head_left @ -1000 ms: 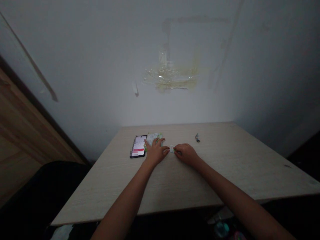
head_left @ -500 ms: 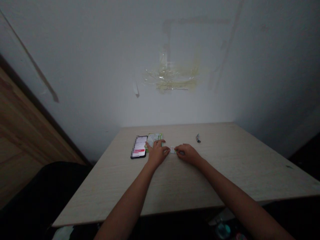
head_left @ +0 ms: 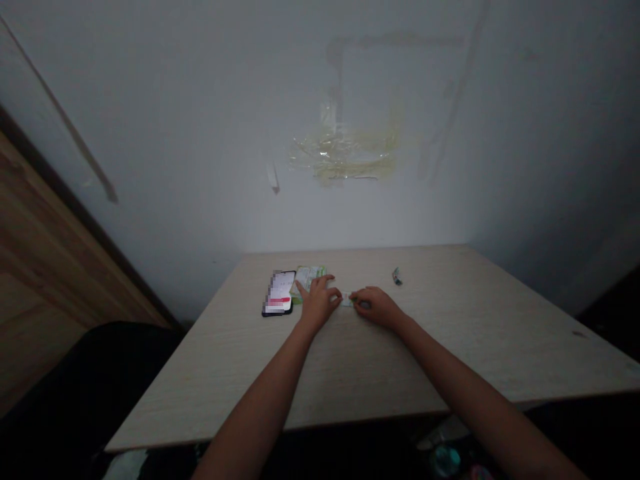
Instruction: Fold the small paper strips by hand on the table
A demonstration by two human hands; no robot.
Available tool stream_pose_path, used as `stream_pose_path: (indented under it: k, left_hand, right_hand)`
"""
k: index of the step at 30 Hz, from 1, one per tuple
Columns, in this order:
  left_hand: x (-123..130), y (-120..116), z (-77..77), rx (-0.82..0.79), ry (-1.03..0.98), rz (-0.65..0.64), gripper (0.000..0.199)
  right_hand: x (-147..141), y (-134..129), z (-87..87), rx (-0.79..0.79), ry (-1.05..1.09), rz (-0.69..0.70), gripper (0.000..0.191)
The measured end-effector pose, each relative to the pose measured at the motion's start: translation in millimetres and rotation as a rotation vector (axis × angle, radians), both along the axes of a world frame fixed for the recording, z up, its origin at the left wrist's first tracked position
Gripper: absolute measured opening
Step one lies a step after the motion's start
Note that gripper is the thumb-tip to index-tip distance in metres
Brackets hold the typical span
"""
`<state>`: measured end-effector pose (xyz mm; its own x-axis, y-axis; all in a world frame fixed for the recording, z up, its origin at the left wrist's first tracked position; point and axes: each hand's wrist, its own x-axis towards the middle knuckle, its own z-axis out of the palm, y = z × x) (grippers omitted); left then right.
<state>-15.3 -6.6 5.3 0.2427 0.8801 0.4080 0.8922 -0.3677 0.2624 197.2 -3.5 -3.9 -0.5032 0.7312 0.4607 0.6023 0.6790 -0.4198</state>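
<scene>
Between my two hands lies a small pale piece of paper (head_left: 346, 300), low over the tabletop. My left hand (head_left: 320, 303) pinches its left end between thumb and index finger, the other fingers spread. The right end is pinched by my right hand (head_left: 374, 307), whose fingers are curled. Just behind my left hand is a green and white printed packet or leaflet (head_left: 306, 277), partly covered by the fingers. A phone (head_left: 280, 292) with a lit screen lies flat to the left of it.
A small dark crumpled item (head_left: 397, 277) lies on the wooden table (head_left: 360, 373) beyond my right hand. The wall (head_left: 350, 213) with tape scraps rises behind. A dark shape stands at the lower left.
My left hand has shifted slightly right, closer to my right hand. Both hands keep their pinch on the paper piece.
</scene>
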Motion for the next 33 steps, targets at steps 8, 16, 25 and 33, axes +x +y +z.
stream_pose_path:
  k: [8, 16, 25, 33]
  left_hand:
    - [0.4, 4.7, 1.1, -0.001, 0.046, -0.008, 0.007]
    - [-0.5, 5.6, 8.5, -0.057, 0.100, -0.024, 0.010]
    - [-6.8, 3.5, 18.8, -0.150, 0.182, -0.048, 0.019]
    - [-8.2, -1.3, 16.2, -0.196, 0.142, -0.030, 0.024]
  right_hand:
    - [-1.0, -1.1, 1.5, -0.012, 0.005, -0.001, 0.018]
    - [0.3, 0.2, -1.5, -0.010, 0.011, 0.012, 0.017]
    - [1.6, 3.9, -7.0, 0.008, 0.007, 0.012, 0.020]
    - [2.8, 4.8, -8.0, -0.023, 0.024, 0.033, 0.018]
